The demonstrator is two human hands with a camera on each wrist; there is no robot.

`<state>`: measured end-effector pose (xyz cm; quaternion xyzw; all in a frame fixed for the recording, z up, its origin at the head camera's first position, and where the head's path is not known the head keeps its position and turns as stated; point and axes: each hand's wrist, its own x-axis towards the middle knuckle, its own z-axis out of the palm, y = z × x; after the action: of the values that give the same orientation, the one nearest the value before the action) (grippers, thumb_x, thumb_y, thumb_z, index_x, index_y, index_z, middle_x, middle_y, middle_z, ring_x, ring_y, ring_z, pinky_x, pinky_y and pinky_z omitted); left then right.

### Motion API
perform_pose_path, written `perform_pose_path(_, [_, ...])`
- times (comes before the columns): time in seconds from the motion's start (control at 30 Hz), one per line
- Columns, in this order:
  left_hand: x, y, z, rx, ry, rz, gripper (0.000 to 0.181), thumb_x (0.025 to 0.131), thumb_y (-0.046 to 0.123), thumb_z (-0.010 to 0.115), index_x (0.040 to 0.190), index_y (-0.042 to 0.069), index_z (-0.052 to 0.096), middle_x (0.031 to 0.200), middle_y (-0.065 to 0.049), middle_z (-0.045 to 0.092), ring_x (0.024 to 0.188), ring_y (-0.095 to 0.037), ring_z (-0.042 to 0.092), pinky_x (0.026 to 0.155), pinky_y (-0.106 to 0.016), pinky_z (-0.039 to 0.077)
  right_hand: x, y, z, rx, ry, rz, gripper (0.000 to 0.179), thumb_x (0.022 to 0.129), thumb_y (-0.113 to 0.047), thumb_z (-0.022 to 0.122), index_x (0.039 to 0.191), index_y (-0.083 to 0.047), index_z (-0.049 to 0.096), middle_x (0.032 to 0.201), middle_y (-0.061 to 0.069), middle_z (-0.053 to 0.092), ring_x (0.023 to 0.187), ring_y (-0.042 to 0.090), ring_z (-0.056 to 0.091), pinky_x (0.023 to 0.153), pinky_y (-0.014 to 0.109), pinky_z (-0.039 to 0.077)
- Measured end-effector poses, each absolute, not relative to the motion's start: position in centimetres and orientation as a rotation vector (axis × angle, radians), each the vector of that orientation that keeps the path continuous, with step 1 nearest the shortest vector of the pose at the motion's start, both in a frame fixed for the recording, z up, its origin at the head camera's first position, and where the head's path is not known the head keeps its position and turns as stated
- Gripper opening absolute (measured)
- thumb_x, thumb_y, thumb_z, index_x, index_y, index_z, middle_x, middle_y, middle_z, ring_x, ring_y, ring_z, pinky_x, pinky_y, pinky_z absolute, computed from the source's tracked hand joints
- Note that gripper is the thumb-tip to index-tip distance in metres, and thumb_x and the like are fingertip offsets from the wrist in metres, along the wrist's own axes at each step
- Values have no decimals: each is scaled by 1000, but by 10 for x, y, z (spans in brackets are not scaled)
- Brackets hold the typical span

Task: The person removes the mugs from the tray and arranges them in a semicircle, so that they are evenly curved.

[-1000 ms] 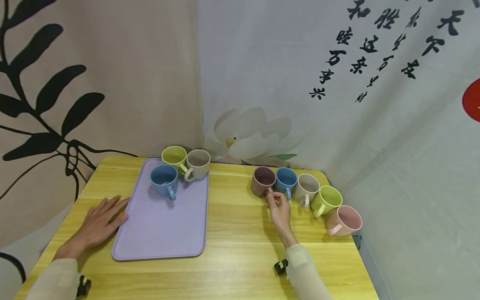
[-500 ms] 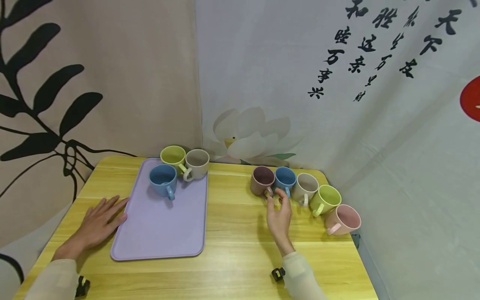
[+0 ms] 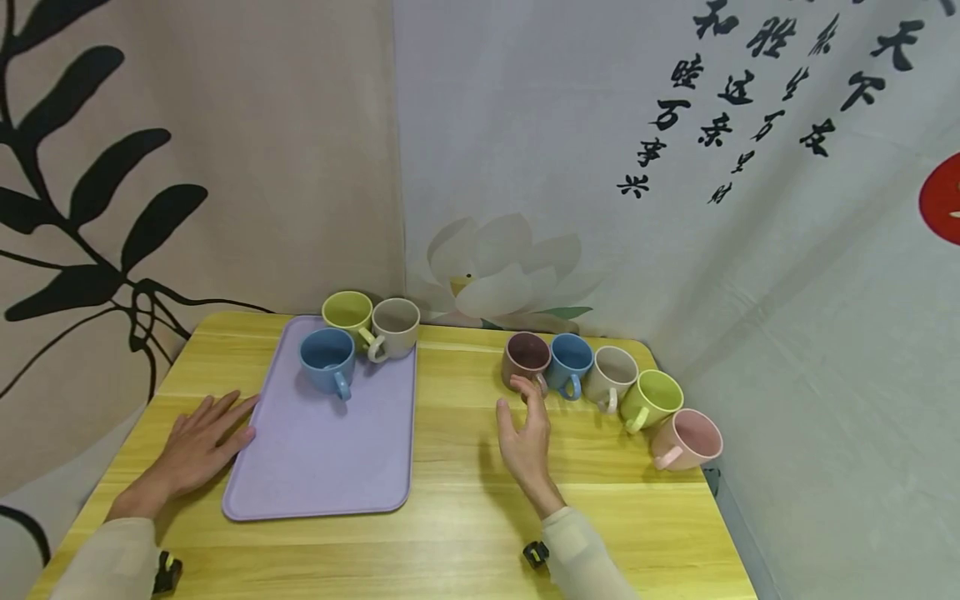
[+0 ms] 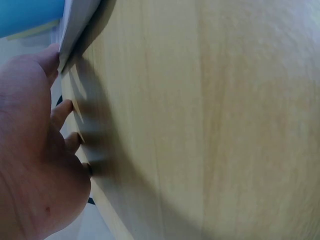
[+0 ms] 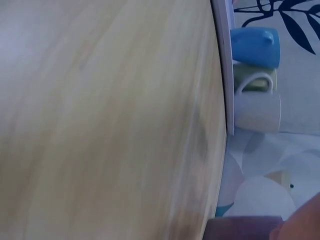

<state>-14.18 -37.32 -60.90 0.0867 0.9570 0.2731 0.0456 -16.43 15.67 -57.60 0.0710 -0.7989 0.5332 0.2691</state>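
My left hand (image 3: 197, 446) lies with spread fingers at the left edge of a lilac tray (image 3: 322, 467), its fingertips touching the rim. On the tray's far end stand a green mug (image 3: 347, 309), a grey mug (image 3: 397, 325) and a blue mug (image 3: 327, 358). My right hand (image 3: 527, 446) is in front of a dark mauve mug (image 3: 525, 354), thumb and fingers apart and nothing gripped. Its fingers overlap the mug's handle in the head view; whether they touch is unclear. In the right wrist view, a fingertip (image 5: 302, 222) shows beside the mauve mug (image 5: 242, 229).
Right of the mauve mug, a curved row holds a blue mug (image 3: 572, 357), a beige mug (image 3: 612, 375), a lime mug (image 3: 654, 398) and a pink mug (image 3: 688, 437) near the table's right edge. A wall cloth (image 3: 510, 167) hangs behind the wooden table (image 3: 465, 500).
My right hand has let go of the mauve mug's handle, with its fingers spreading, and has shifted left. The mugs and my left hand stay in place.
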Motion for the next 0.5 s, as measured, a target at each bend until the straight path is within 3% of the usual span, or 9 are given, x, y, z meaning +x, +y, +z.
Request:
perform_pose_path(0.27, [-142, -372, -610, 250, 2926, 827, 67, 121, 45, 48, 179, 14, 31, 181, -42, 21, 166, -74, 5, 126, -94, -4, -167, 140, -579, 242, -2203, 1418, 39, 105, -3, 75, 143, -2, 67, 148, 22, 71, 138, 39, 68, 114, 47, 57])
perform_pose_path(0.5, [-142, -373, -610, 251, 2923, 808, 67, 121, 45, 47, 179, 15, 31, 181, -41, 21, 166, -73, 6, 125, -95, -2, -169, 121, -579, 278, -2227, 1487, 37, 108, -6, 73, 145, -4, 66, 153, 24, 68, 142, 40, 66, 116, 60, 57])
